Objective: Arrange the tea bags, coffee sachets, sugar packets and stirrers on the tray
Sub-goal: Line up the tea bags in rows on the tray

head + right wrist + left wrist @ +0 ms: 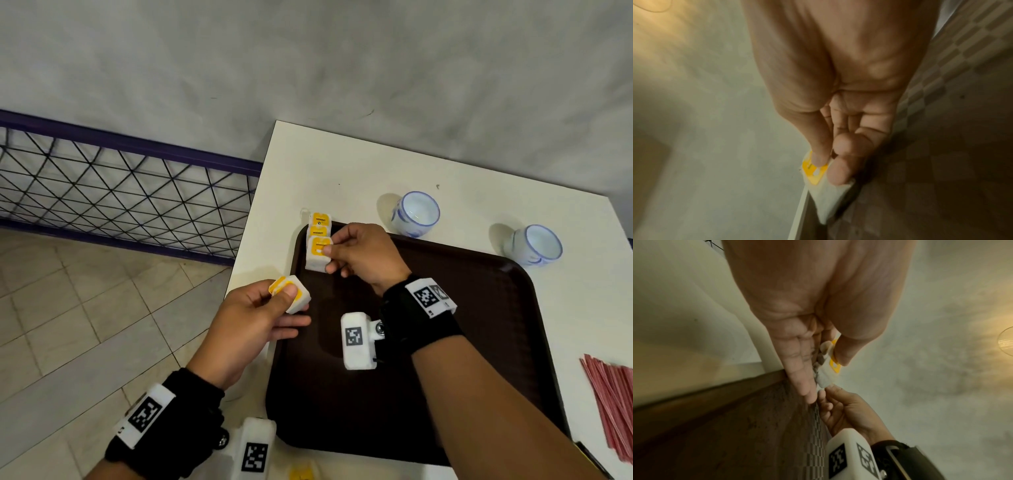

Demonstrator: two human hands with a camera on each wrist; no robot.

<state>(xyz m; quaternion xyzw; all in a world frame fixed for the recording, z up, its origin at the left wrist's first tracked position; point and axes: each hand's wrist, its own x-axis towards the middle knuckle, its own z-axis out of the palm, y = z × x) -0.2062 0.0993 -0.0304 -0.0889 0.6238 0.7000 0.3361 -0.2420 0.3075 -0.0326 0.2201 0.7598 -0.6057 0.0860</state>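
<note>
A dark brown tray (445,342) lies on the white table (342,164). Two tea bags with yellow tags (319,222) lie in a row at the tray's far left corner. My right hand (356,253) pinches a third tea bag (317,255) just below them, thumb on its yellow tag (815,173). My left hand (260,308) hovers at the tray's left edge and holds a small stack of tea bags (291,293) between thumb and fingers (827,368). Red stirrers (609,401) lie at the table's right edge.
Two blue-and-white cups (416,214) (534,245) stand on the table beyond the tray. Another yellow-tagged item (301,472) shows at the bottom edge near the tray. A wire fence (120,185) and tiled floor are to the left.
</note>
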